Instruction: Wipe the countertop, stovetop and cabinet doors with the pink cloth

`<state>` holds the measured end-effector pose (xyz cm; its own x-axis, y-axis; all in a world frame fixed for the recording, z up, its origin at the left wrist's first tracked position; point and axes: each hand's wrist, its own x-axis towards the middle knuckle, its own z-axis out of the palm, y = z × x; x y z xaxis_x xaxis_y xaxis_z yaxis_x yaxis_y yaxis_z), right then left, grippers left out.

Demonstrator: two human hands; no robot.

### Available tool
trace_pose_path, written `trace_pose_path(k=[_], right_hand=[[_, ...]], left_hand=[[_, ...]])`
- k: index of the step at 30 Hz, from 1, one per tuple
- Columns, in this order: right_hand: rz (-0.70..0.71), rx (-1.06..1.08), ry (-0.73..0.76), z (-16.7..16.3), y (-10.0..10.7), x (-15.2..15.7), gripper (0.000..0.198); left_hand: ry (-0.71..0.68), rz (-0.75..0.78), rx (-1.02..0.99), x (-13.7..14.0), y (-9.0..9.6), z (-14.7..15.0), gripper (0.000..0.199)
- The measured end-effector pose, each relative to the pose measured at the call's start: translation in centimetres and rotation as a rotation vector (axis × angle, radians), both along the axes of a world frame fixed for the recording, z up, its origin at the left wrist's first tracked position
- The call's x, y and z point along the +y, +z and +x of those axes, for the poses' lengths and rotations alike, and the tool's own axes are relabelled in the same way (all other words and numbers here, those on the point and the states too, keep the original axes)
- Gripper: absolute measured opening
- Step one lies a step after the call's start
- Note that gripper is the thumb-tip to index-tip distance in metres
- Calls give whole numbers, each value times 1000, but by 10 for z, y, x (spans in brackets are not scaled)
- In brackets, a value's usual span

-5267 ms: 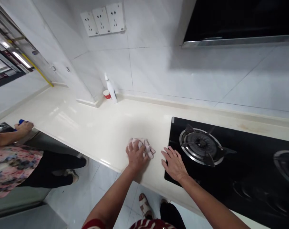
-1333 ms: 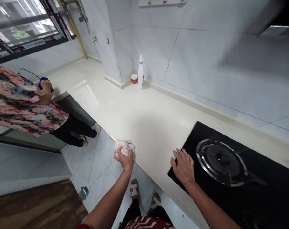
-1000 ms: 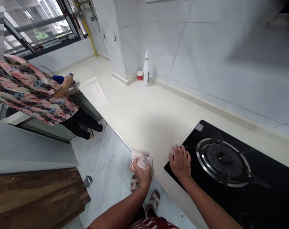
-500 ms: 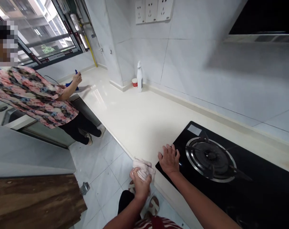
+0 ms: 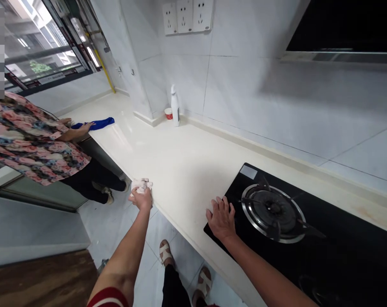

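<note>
My left hand grips a crumpled pale pink cloth against the front edge of the cream countertop, well out to the left. Fingers slightly apart, my right hand rests on the left corner of the black gas stove, holding nothing. Just right of it is a round burner with a metal ring and pan supports.
At the counter's far left another person in a floral top presses on a blue cloth. A white spray bottle and a red-and-white cup stand by the wall. A range hood hangs upper right.
My left hand has slid the pink cloth leftward along the counter's front edge. My right hand has stayed on the stove. The other person's blue cloth now lies spread on the counter.
</note>
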<state>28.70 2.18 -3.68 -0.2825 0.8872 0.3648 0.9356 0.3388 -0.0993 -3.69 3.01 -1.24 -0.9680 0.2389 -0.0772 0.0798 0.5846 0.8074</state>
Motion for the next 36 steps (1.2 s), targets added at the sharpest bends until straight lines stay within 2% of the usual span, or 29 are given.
trace_pose_path(k=[3, 6, 9, 12, 16, 19, 21, 23, 26, 28, 31, 34, 36], right_hand=[[-19, 4, 2, 0, 1, 0, 38], [-18, 6, 8, 0, 1, 1, 38], [-2, 6, 5, 0, -1, 1, 39], [-2, 2, 1, 1, -1, 0, 38], [-16, -3, 5, 1, 0, -1, 37], [-18, 3, 11, 2, 0, -2, 37], [-18, 9, 11, 2, -1, -1, 38], [-14, 8, 10, 2, -2, -1, 38], [-10, 9, 6, 1, -3, -1, 38], [-12, 16, 2, 1, -3, -1, 38], [-20, 24, -1, 0, -2, 0, 38], [-26, 28, -6, -1, -1, 0, 38], [-32, 27, -10, -1, 0, 1, 39]], left_hand=[[-13, -10, 19, 2, 1, -1, 47], [-62, 1, 63, -12, -1, 22, 42], [-135, 21, 107, -42, -10, 67, 42], [-224, 42, 105, -88, -26, 129, 42], [-428, 127, 36, -151, -51, 209, 43], [-489, 150, -25, -174, -61, 232, 42], [-520, 145, -55, -173, -61, 222, 42], [-525, 152, -40, -159, -55, 196, 41], [-415, 131, 58, -119, -39, 140, 40], [-316, 17, 104, -87, -28, 100, 40], [-283, -33, 133, -47, -15, 48, 39], [-267, -50, 142, -24, -8, 14, 38], [-247, -57, 144, -17, -5, 3, 37]])
